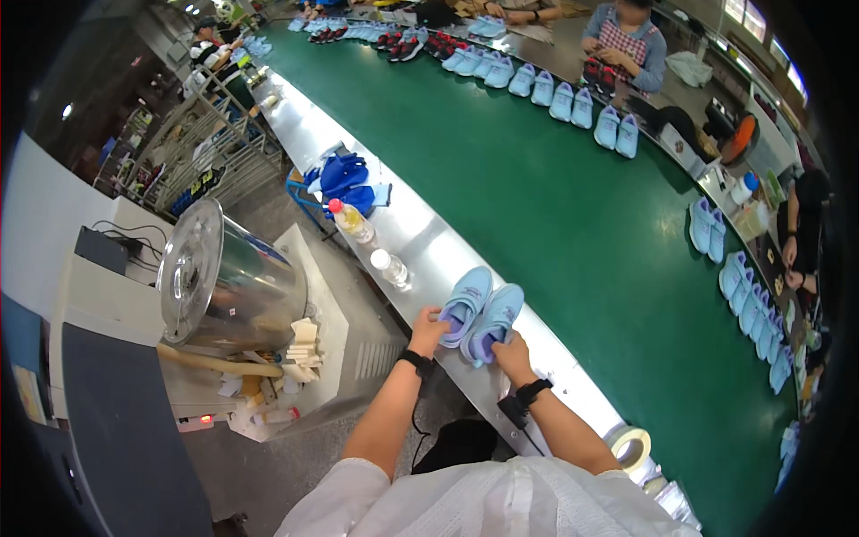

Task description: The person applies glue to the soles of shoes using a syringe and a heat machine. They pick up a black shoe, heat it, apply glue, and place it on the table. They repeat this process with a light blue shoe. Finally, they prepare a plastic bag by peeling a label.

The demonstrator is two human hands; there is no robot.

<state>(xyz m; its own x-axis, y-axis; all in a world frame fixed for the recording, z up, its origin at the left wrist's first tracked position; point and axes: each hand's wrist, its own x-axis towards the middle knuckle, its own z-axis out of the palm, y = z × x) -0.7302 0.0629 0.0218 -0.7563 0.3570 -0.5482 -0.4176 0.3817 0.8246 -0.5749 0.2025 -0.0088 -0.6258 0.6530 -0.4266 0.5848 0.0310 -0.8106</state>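
A pair of light blue sneakers with lilac linings sits side by side at the metal ledge in front of me, toes pointing away. My left hand [429, 330] grips the left sneaker [469, 300] at its heel and outer side. At the heel of the right sneaker [499, 315], my right hand [512, 356] has its fingers closed on the collar. Both wrists wear black bands with small devices. The undersides of the sneakers are mostly hidden.
A green conveyor belt [573, 242] runs beyond the metal ledge [425, 224], with rows of sneakers along its far edge. On the ledge stand a red-capped bottle [352, 221], a white-capped bottle [390, 268], blue gloves [344, 179] and a tape roll [629, 447]. A steel drum [233, 277] stands left; co-workers sit across.
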